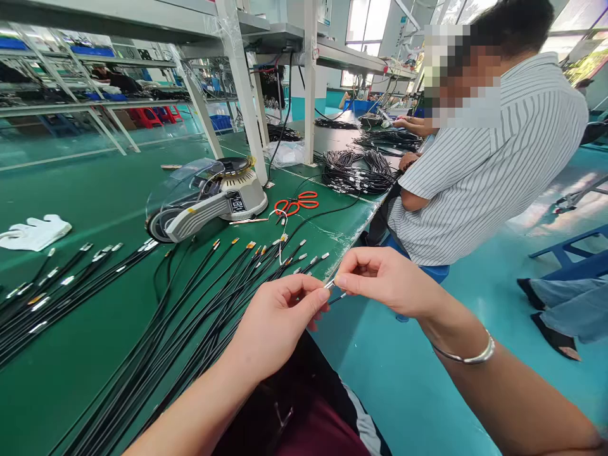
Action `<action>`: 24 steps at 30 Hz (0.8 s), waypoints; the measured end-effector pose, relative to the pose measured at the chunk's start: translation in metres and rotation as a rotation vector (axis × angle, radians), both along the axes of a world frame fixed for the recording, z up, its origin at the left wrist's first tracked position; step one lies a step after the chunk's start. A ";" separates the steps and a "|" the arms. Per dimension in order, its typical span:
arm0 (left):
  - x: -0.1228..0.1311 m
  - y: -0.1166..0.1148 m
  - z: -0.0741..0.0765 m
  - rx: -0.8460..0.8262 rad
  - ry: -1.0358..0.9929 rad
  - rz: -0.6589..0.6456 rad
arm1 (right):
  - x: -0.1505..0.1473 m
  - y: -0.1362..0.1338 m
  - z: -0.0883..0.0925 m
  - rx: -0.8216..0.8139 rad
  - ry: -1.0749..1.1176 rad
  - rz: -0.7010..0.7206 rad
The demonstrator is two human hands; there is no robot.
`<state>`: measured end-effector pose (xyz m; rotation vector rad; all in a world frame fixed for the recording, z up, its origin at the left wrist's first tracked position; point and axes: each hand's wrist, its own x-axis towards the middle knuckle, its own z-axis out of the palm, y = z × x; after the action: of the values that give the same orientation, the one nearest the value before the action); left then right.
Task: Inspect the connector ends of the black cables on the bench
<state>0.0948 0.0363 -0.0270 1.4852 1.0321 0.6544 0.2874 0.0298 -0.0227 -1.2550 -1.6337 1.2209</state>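
Near the table's edge, my left hand (280,320) pinches the silvery end of a cable (329,285) between thumb and forefinger. Just to its right, my right hand (380,278) has its thumb and forefinger pressed together at the tip of that same end; whatever small part lies between them is hidden. The two hands almost touch. Many black cables (190,329) with metal, white and orange-tipped ends lie on the green table (95,196), to the left of and beneath my left hand.
Beyond the cables stand a grey lamp-like device (242,196) and orange-handled scissors (297,204). A white glove (35,233) lies at far left. Coiled cables (356,174) sit farther back. A person in a striped shirt (494,158) sits at the right, close to the table edge.
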 end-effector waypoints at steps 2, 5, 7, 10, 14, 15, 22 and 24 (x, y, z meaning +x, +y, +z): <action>0.002 0.000 -0.001 -0.005 -0.016 0.012 | -0.001 0.000 -0.001 0.006 0.013 0.007; 0.005 -0.001 -0.003 -0.021 -0.043 0.042 | -0.001 -0.001 -0.004 0.017 0.024 0.020; 0.006 -0.003 -0.004 -0.030 -0.053 0.069 | -0.002 -0.001 -0.006 0.024 0.023 0.018; 0.006 -0.005 -0.006 -0.021 -0.048 0.092 | -0.004 -0.001 -0.009 0.026 0.005 0.007; 0.006 -0.003 -0.008 0.019 -0.027 0.102 | -0.006 -0.001 -0.010 0.048 -0.032 0.009; 0.007 -0.003 -0.009 0.024 -0.018 0.099 | -0.006 -0.002 -0.011 0.054 -0.051 0.016; -0.007 -0.032 -0.021 0.421 0.164 0.097 | 0.016 0.009 -0.026 0.063 -0.265 0.003; -0.026 -0.053 -0.026 0.575 0.213 0.124 | 0.028 0.023 -0.043 0.138 -0.343 -0.043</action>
<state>0.0693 -0.0172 -0.0534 2.0334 1.1627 0.9497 0.3154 0.0527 -0.0659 -1.4620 -1.8865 0.8832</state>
